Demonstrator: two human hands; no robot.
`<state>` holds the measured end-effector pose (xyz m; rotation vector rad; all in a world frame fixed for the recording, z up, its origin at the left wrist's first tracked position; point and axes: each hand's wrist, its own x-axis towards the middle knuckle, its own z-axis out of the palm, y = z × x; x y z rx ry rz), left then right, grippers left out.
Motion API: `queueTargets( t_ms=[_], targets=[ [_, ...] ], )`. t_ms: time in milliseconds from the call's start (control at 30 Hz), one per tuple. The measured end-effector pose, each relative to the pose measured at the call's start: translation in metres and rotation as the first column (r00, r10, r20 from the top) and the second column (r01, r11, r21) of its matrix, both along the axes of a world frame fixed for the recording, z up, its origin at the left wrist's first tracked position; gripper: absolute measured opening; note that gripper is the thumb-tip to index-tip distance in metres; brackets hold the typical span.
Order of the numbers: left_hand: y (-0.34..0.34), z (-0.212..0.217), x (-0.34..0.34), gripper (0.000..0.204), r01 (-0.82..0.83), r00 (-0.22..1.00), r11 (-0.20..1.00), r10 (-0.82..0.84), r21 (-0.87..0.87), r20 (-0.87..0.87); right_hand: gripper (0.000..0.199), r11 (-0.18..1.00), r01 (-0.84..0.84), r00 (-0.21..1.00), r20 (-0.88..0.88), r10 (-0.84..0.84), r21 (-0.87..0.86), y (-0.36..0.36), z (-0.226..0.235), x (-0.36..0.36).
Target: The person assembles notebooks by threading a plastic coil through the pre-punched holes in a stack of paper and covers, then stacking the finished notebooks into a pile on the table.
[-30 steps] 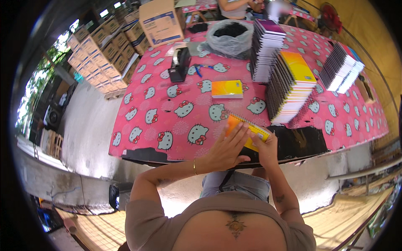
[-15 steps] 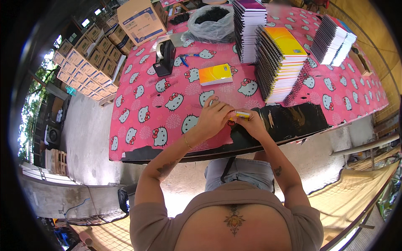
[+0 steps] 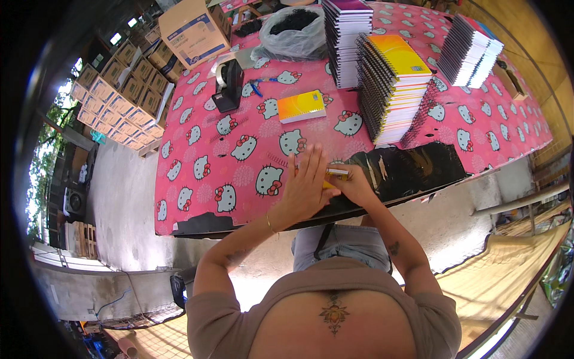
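Observation:
At the near edge of the table, my right hand (image 3: 357,186) is closed on a small yellow notebook (image 3: 338,173), tilted so that its page edge shows. Flat and with its fingers stretched out, my left hand (image 3: 307,184) lies against the notebook's left side and hides much of it. Its thumb points toward my right hand. A little farther off, another small yellow-orange spiral notebook (image 3: 301,106) lies on the pink tablecloth (image 3: 239,170).
Beyond stand a tall stack of yellow spiral notebooks (image 3: 396,90), a purple-topped stack (image 3: 348,45) and further notebooks (image 3: 470,52). A black tape dispenser (image 3: 229,87), blue-handled pliers (image 3: 257,88), a plastic bag of black coils (image 3: 293,36) and a carton (image 3: 194,36) are at the back left.
My left hand has flattened and straightened its fingers, moving slightly nearer me along the notebook. The notebook has tilted in my right hand. The view has shifted slightly.

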<state>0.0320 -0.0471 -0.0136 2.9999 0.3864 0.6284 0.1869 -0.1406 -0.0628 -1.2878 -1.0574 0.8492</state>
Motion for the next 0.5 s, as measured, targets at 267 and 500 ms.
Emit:
queueTargets(
  t_ms=[267,500],
  targets=[
    [0.027,0.019,0.004,0.046,0.084,0.996,0.991,-0.083,-0.104,0.014,0.022,0.998,-0.033,0.996,-0.089,0.029,-0.046,-0.003,0.023,-0.004],
    [0.027,0.031,0.006,0.028,0.1,0.988,0.986,-0.083,-0.133,0.131,0.026,1.0,-0.019,0.995,0.1,0.02,-0.013,0.008,0.025,0.004]
  ],
)
